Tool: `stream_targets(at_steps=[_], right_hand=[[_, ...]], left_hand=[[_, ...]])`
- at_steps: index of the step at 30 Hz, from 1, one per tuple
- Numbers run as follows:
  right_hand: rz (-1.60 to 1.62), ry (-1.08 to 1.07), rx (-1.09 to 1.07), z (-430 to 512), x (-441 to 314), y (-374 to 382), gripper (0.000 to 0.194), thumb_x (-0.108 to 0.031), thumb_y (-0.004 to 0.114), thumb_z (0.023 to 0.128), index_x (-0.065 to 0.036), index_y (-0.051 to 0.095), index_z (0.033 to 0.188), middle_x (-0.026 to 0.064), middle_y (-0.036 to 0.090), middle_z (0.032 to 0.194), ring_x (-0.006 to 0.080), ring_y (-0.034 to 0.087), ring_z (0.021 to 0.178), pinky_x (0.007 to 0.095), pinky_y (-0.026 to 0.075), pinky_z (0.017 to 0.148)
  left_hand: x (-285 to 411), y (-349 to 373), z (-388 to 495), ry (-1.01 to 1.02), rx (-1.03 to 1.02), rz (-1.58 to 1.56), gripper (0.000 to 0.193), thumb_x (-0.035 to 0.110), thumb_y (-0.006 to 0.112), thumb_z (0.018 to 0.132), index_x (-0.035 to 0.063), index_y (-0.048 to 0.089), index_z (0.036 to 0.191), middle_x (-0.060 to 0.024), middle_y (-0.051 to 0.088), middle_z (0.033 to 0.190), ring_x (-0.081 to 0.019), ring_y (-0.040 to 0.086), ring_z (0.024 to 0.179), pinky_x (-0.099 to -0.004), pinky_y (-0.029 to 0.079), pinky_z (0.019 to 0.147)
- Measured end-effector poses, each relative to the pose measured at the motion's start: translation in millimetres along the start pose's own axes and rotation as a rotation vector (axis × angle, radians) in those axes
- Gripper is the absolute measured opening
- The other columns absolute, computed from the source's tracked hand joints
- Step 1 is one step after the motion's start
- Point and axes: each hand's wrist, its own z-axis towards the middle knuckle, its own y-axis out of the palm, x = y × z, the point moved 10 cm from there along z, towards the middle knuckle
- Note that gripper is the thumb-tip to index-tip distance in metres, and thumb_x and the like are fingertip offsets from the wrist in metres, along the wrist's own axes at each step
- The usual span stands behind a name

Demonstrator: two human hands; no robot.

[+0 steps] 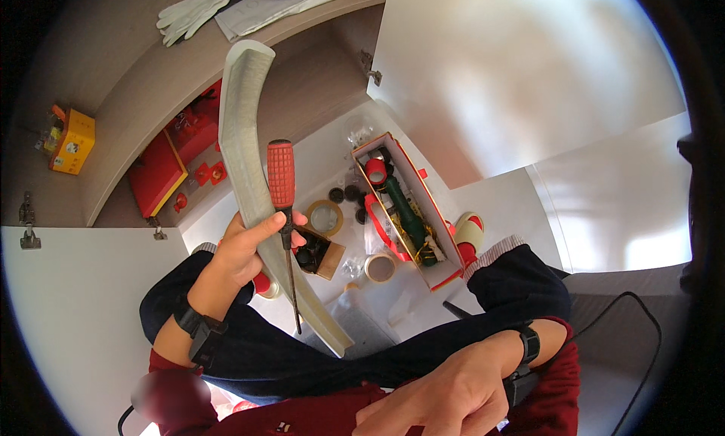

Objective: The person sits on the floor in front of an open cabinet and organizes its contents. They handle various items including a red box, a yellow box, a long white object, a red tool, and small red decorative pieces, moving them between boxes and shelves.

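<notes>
My left hand (241, 246) holds two things at once. One is a long pale channel-shaped strip (244, 136), bent along its length and reaching from the cabinet shelf's height down towards my lap. The other is a screwdriver with a red and black handle (281, 172), its dark shaft pointing down across the strip. My thumb lies over the strip and touches the screwdriver's neck. My right hand (447, 393) is low in front of my red top, with its fingers bent downward. The lower frame edge cuts off its fingertips, so I cannot see whether it holds anything.
An open long box (442, 209) holds a green bottle-shaped object (408, 212) and a red roll. Tape rolls (380, 268), black round pieces and a small cardboard box (328, 260) lie on the floor. Cabinet doors (510, 68) stand open; white gloves (192, 14) rest on the cabinet top.
</notes>
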Motion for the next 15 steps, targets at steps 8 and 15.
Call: stream_targets(at_steps=[8,15], right_hand=[[-0.038,0.002,-0.037,-1.1,-5.6,-1.0,0.025,-0.004,0.045,0.091,-0.004,0.065,0.106,0.0093,0.054,0.087,0.0248,0.052,0.08,0.0346,0.041,0.069],[-0.241,0.246,-0.113,-19.6,0.0,-23.8,0.026,-0.022,0.047,0.093,-0.004,0.055,0.076,0.0146,0.049,0.095,0.029,0.046,0.083,0.0401,0.037,0.076]], left_hand=[[-0.9,-1.3,1.1,-0.006,0.01,-0.017,0.049,0.015,0.059,0.087,0.0004,0.039,0.13,-0.0129,0.062,0.096,-0.0205,0.062,0.075,-0.0335,0.051,0.07],[-1.4,-2.2,2.8,-0.015,0.031,-0.009,0.05,0.016,0.059,0.087,0.003,0.039,0.13,-0.0124,0.062,0.096,-0.0205,0.062,0.074,-0.0334,0.051,0.07]])
